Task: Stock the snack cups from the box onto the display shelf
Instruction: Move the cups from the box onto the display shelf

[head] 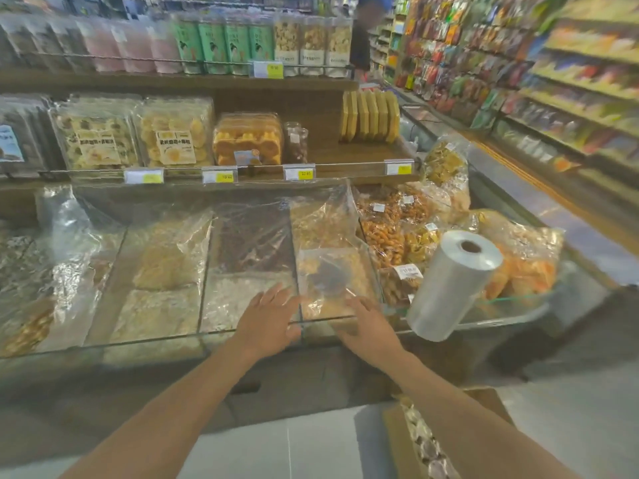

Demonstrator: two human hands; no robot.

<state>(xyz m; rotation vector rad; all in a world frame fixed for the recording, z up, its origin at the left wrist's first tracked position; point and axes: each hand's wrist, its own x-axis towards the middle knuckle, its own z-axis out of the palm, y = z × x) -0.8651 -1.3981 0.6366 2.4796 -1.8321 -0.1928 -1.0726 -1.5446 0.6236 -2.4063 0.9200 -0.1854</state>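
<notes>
A cardboard box (397, 440) stands on the floor at the lower right, with several clear-lidded snack cups (427, 444) packed inside. Two clear snack cups (296, 145) stand on the wooden display shelf (345, 152), right of a pack of orange cakes. Both my hands reach over the front glass edge of the bulk snack bins. My left hand (268, 319) has its fingers spread and holds nothing. My right hand (368, 328) lies flat beside it, fingers straight, also holding nothing.
Glass bulk bins (242, 335) covered with plastic sheets fill the counter. A roll of plastic bags (453, 285) stands at the right. Bagged snacks (390, 233) pile behind it. A person stands far back in the aisle (366, 36).
</notes>
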